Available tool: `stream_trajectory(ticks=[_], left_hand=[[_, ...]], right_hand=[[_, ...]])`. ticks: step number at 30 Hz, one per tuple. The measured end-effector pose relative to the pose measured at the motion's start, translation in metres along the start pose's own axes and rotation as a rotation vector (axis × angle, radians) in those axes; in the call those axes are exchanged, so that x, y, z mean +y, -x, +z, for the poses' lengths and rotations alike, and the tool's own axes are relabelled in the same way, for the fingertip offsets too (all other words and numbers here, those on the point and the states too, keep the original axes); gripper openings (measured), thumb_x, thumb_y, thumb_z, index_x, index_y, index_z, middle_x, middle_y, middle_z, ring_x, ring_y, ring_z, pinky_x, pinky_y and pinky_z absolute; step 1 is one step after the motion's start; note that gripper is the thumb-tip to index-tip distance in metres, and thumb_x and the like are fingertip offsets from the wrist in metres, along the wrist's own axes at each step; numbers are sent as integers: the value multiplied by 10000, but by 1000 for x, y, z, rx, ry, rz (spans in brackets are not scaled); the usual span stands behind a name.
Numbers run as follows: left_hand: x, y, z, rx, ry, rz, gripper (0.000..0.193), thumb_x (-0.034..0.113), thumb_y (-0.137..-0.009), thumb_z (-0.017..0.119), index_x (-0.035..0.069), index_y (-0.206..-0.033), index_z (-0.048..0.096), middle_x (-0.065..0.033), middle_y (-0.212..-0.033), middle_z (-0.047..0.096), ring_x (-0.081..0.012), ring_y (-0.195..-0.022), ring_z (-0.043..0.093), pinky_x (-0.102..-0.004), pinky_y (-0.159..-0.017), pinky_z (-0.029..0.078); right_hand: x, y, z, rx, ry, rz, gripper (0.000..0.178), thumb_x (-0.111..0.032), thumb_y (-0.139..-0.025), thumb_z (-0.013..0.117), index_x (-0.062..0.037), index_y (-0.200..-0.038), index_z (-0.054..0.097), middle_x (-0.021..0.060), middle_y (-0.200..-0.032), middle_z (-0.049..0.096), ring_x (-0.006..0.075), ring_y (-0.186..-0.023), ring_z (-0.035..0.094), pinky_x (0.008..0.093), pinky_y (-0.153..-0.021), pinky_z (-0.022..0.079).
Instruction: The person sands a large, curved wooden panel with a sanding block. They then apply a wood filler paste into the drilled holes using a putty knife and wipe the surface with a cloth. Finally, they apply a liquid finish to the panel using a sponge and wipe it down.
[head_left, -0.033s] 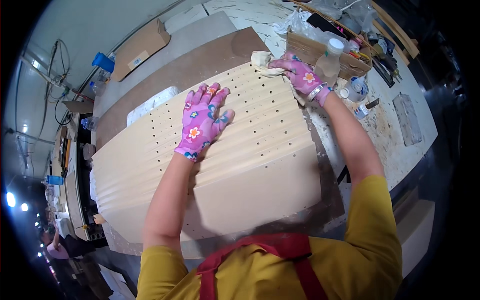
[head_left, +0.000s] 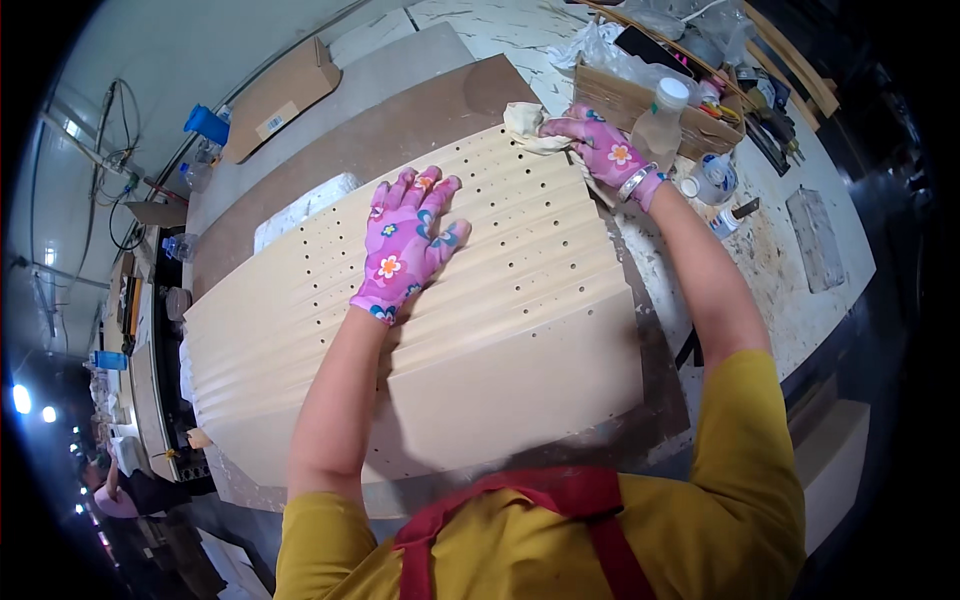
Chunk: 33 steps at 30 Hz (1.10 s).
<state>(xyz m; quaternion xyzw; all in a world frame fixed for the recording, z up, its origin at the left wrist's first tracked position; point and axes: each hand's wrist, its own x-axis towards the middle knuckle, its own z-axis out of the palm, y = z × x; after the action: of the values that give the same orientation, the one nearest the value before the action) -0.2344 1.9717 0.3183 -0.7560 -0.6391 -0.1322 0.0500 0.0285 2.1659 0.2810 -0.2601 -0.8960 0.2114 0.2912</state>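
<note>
Wood panels (head_left: 450, 330) stacked, drilled w/ holes. My left hand (head_left: 405, 245) flat, open, pinning stack; right hand (head_left: 600, 140) clutches rag (head_left: 528, 125) at far edge (keep pressure even, wipe w/ grain).

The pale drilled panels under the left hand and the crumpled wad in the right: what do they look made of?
Pale drilled panels: likely laminated board, smooth matte cream faces with neat hole rows. Crumpled cream wad: probably soft cloth, judging by its folds. Both hands, left hand and right hand, wear pink flowered fabric gloves.
</note>
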Motion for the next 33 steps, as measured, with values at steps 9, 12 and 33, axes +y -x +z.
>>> stream_trajectory(ticks=[9,12,33], left_hand=[[-5,2,5,25,-9,-16,543,447,-893,552,167,-1358,527,-112,-1443,464,-357,-1356,379,-479,-1154,218],[-6,2,4,29,-12,-18,542,447,-891,557,168,-1355,529,-111,-1441,468,-359,-1354,381,-475,-1156,216],[-6,4,4,15,-8,-26,554,445,-889,567,150,-1358,534,-115,-1434,479,-356,-1369,365,-481,-1157,218]], right_hand=[[-9,-26,-32,-32,490,146,271,-28,-816,531,-160,-992,688,153,-1078,591,338,-1014,601,402,-859,488],[-11,-28,-37,133,528,126,253,-27,-815,536,-155,-969,690,162,-1042,590,349,-984,606,408,-828,497],[-21,0,13,181,177,86,384,28,-813,498,-207,-1056,680,156,-1128,553,354,-1041,589,405,-873,499]])
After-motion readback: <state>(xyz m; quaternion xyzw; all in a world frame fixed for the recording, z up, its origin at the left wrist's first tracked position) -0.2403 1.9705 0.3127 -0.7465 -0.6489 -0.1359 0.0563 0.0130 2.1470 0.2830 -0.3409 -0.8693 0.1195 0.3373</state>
